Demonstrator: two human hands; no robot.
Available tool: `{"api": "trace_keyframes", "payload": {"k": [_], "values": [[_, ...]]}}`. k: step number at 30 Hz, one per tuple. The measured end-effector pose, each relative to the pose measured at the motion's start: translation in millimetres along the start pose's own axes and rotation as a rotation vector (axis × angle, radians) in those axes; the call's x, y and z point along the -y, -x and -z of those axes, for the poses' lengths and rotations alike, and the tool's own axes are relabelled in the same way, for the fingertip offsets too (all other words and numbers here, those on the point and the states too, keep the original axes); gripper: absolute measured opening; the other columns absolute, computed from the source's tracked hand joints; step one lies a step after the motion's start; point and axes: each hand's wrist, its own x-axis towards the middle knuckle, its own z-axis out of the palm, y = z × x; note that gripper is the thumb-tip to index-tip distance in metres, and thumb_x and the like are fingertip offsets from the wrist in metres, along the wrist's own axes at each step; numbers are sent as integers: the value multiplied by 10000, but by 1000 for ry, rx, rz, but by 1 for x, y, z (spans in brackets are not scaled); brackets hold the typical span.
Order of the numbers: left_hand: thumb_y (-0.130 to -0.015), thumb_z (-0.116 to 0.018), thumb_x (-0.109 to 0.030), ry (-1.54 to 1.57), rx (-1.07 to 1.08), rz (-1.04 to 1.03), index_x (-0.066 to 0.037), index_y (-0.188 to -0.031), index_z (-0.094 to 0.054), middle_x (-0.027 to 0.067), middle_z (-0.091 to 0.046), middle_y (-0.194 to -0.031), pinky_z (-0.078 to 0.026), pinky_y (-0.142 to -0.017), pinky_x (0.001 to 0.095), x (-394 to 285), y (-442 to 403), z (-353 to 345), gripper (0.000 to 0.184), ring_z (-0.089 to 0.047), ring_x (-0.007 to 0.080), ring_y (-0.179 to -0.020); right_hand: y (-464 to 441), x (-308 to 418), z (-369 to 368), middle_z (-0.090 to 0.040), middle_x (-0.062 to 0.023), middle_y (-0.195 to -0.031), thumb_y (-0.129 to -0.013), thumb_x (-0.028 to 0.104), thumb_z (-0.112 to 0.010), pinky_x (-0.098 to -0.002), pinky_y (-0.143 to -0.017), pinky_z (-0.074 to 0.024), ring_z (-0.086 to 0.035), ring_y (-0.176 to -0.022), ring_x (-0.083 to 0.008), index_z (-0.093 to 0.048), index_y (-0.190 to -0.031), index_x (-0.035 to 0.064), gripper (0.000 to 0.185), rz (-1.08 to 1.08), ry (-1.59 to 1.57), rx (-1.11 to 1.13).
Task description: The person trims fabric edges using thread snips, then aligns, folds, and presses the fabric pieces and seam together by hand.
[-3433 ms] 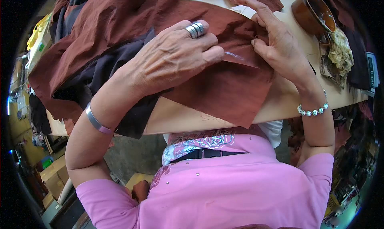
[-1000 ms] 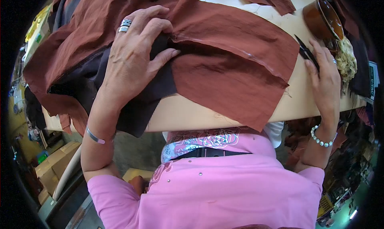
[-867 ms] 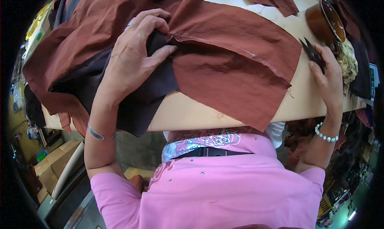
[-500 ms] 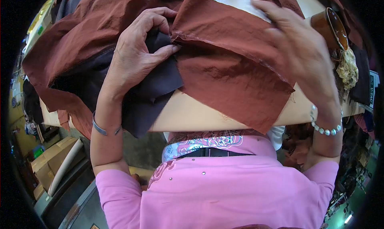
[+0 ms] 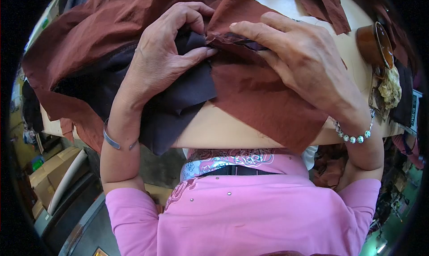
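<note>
A large piece of reddish-brown cloth is spread over the table, its lower corner hanging past the front edge. Dark navy cloth lies against it under my left wrist. With thumb and fingers closed, my left hand pinches the cloth where a seam meets the dark layer. My right hand is just to the right, its thumb and fingers closed over the raised seam edge. Between them shows a narrow dark strip, whose kind I cannot make out.
A brown glazed mug lies tipped at the right, beside a crumpled pale bundle. More brown cloth lies at the back. The pale tabletop ends close to my body. Cardboard boxes stand at the lower left.
My right hand has swung left and down from the upper right onto the seam beside my left hand. My left hand and the cloth have shifted slightly right.
</note>
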Motion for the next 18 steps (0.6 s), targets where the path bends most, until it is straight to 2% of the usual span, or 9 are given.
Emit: {"api": "trace_keyframes", "payload": {"k": [7,9,12,18], "values": [[-662,-735,23,13,-20,-14,-62,-882,-470,92,-568,-1196,-389,-976,315,3,1,-1,355,-521,212,-1147,-4,2,-16,-562,-78,-814,-736,24,-668,-346,-613,-487,-581,-681,-255,-607,-1144,107,421,-21,-135,-99],[-661,-744,-10,25,-64,-31,-31,-866,-496,113,-589,-1135,-428,-917,322,2,-1,-3,323,-561,252,-1066,-1,-1,-25,-558,-80,-799,-734,16,-669,-347,-603,-488,-578,-672,-255,-604,-1151,101,431,-4,-134,-138],[-659,-751,-32,21,-90,-33,-15,-852,-511,124,-601,-1102,-446,-890,327,1,-1,-4,309,-580,275,-1030,1,0,-29,-551,-81,-782,-720,11,-678,-336,-575,-488,-580,-658,-242,-600,-1154,76,445,30,-85,-221],[-657,-758,-45,7,-94,-33,-16,-846,-514,128,-601,-1103,-446,-895,327,2,-1,-4,310,-580,276,-1032,3,1,-32,-538,-74,-769,-764,-3,-610,-314,-546,-481,-572,-629,-215,-593,-1168,52,407,97,49,-198]]}}
